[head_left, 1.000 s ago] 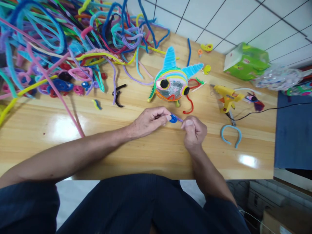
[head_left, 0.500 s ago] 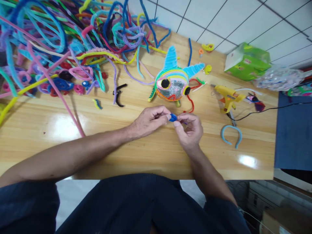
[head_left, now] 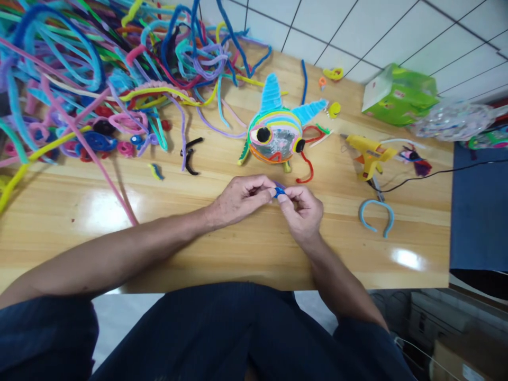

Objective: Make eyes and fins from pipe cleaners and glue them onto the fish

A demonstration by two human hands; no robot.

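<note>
A small blue coiled pipe cleaner piece (head_left: 279, 192) is pinched between my two hands, just above the wooden table. My left hand (head_left: 244, 198) grips its left end with thumb and fingertips. On the other side, my right hand (head_left: 302, 211) closes thumb and fingers on its right end. A short purple strand shows behind the right fingertips. Just beyond my hands stands a round pipe cleaner figure (head_left: 275, 140) with a silvery face, black-centred eyes and two light blue pointed ears. A red pipe cleaner (head_left: 307, 172) curls out beside it.
A tangled heap of coloured pipe cleaners (head_left: 91, 79) fills the left. At right lie a yellow glue gun (head_left: 369, 153) with a black cord and a light blue bent strip (head_left: 377, 203). A green packet (head_left: 400, 95) stands near the tiled wall. Black pieces (head_left: 189, 159) lie left of the figure.
My right hand has shifted slightly left and its fingertips now cover more of the blue piece. My left hand stays nearly in place. The whole view has shifted a little.
</note>
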